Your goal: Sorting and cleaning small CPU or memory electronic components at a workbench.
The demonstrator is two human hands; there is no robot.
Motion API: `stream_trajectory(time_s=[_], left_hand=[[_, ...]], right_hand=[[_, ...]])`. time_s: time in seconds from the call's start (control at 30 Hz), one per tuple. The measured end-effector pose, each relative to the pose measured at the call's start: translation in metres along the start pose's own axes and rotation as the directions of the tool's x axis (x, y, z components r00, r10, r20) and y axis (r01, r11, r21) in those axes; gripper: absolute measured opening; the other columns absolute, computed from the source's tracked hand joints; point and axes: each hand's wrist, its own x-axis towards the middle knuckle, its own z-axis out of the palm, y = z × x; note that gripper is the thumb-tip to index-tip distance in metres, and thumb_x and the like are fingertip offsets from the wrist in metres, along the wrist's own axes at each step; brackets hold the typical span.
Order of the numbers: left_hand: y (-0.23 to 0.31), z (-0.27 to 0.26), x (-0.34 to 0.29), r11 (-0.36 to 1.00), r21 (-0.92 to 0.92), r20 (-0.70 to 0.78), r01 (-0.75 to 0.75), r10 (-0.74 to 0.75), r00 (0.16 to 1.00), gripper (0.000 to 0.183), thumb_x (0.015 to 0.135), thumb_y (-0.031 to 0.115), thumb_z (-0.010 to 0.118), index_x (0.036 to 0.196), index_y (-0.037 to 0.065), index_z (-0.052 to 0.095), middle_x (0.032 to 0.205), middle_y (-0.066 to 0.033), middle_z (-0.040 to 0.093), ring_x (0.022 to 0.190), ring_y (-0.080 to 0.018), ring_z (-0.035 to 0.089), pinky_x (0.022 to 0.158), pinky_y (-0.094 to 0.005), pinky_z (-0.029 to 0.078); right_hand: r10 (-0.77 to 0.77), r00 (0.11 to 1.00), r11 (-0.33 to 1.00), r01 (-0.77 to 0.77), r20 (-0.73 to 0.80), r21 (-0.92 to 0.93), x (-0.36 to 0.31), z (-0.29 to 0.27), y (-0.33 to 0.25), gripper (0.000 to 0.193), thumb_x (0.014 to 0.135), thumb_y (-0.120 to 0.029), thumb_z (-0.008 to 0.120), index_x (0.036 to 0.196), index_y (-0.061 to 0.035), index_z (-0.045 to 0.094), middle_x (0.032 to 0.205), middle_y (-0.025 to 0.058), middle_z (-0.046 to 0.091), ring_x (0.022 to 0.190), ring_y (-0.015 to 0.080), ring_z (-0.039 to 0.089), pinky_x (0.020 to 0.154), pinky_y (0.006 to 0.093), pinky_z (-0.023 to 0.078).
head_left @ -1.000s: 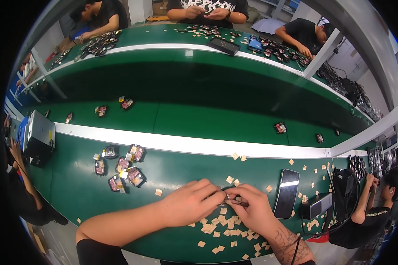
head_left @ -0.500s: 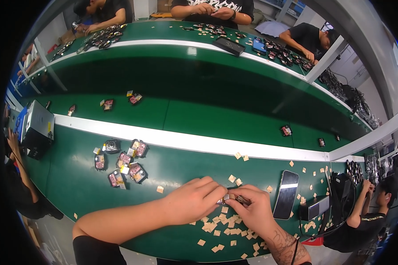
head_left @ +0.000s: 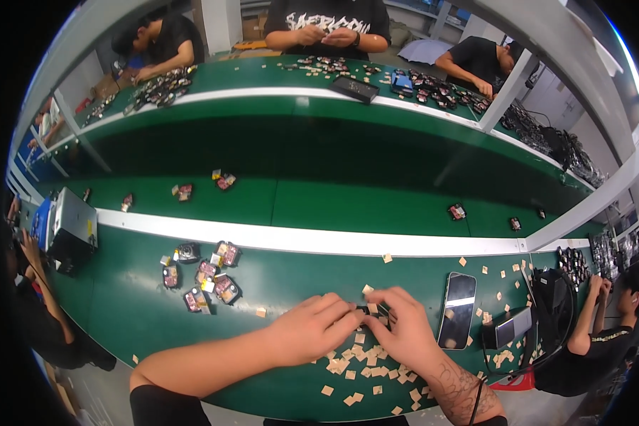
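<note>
Over the green worktable (head_left: 298, 277), my two hands meet around a small dark piece (head_left: 364, 310), mostly hidden by fingers. My left hand (head_left: 319, 325) comes from the left with its fingers closed on that piece. Beside it, my right hand (head_left: 407, 328) curls its thumb and forefinger toward the same spot; a thin dark thing shows between them, too covered to name. Many small tan square pads (head_left: 360, 338) lie scattered below and around the hands. To the left sits a cluster of small black-rimmed electronic modules (head_left: 227, 289) with pinkish insides and yellow-and-white tabs.
Right of my hands lie a phone (head_left: 458, 310) and a grey box-shaped device (head_left: 508, 326) with a black cable. A white rail (head_left: 284, 233) borders a lower green strip carrying several modules (head_left: 457, 211). A silver-black box (head_left: 76, 231) stands far left. Other people work around.
My right thumb and forefinger have spread farther apart, and the held piece is more covered. My view has shifted slightly. A pad near the rail is gone from its place.
</note>
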Motion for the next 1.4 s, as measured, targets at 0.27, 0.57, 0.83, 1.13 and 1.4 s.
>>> stream_trajectory(time_s=[0.27, 0.57, 0.83, 1.13, 1.4], left_hand=[[0.008, 0.009, 0.021, 0.902, -0.325, 0.048, 0.282, -0.283, 0.958, 0.031, 0.099, 0.012, 0.076, 0.128, 0.007, 0.066, 0.109, -0.0158, 0.071, 0.095, -0.0338, 0.072, 0.081, -0.0412, 0.060], [-0.132, -0.064, 0.056, 0.812, 0.258, -0.357, 0.524, -0.424, 0.832, 0.024, 0.091, 0.008, 0.074, 0.115, 0.005, 0.072, 0.087, -0.0136, 0.074, 0.092, -0.0360, 0.068, 0.085, -0.0481, 0.056], [-0.181, -0.128, 0.017, 0.571, 0.452, -0.360, 0.685, -0.587, 0.726, 0.056, 0.083, 0.024, 0.086, 0.135, 0.009, 0.068, 0.132, -0.0234, 0.066, 0.127, -0.0444, 0.060, 0.104, -0.0522, 0.055], [-0.183, -0.111, 0.004, 0.677, 0.324, -0.342, 0.661, -0.568, 0.749, 0.034, 0.088, 0.018, 0.084, 0.117, 0.003, 0.076, 0.121, -0.0159, 0.074, 0.119, -0.0367, 0.067, 0.105, -0.0441, 0.054], [-0.183, -0.114, 0.004, 0.729, 0.425, -0.309, 0.536, -0.440, 0.843, 0.028, 0.089, 0.015, 0.082, 0.114, 0.004, 0.077, 0.116, -0.0159, 0.073, 0.116, -0.0390, 0.064, 0.102, -0.0480, 0.054]], right_hand=[[0.106, 0.987, 0.959, -0.135, 0.124, 0.249, -0.015, -0.006, 0.020, 0.015, 0.093, -0.001, 0.077, 0.105, 0.0014, 0.068, 0.083, 0.0107, 0.068, 0.066, 0.0148, 0.062, 0.062, 0.0299, 0.049], [0.028, 0.999, 0.983, -0.024, -0.016, 0.180, -0.012, -0.010, 0.016, 0.016, 0.097, -0.006, 0.074, 0.111, -0.0021, 0.069, 0.100, 0.0134, 0.068, 0.074, 0.0260, 0.068, 0.066, 0.0372, 0.054], [-0.106, 0.991, 0.985, 0.115, -0.077, 0.130, -0.009, -0.011, 0.014, 0.004, 0.102, -0.008, 0.069, 0.102, -0.0061, 0.072, 0.089, 0.0111, 0.070, 0.069, 0.0308, 0.068, 0.063, 0.0386, 0.054], [-0.095, 0.995, 0.994, 0.096, -0.023, 0.053, -0.012, 0.000, 0.023, 0.007, 0.101, -0.017, 0.073, 0.099, -0.0102, 0.074, 0.088, 0.0055, 0.070, 0.067, 0.0287, 0.068, 0.060, 0.0391, 0.053], [-0.136, 0.990, 0.991, 0.135, -0.037, -0.007, -0.012, 0.003, 0.016, 0.005, 0.100, -0.016, 0.074, 0.101, -0.0115, 0.076, 0.086, 0.0042, 0.067, 0.066, 0.0263, 0.069, 0.058, 0.0369, 0.052]])
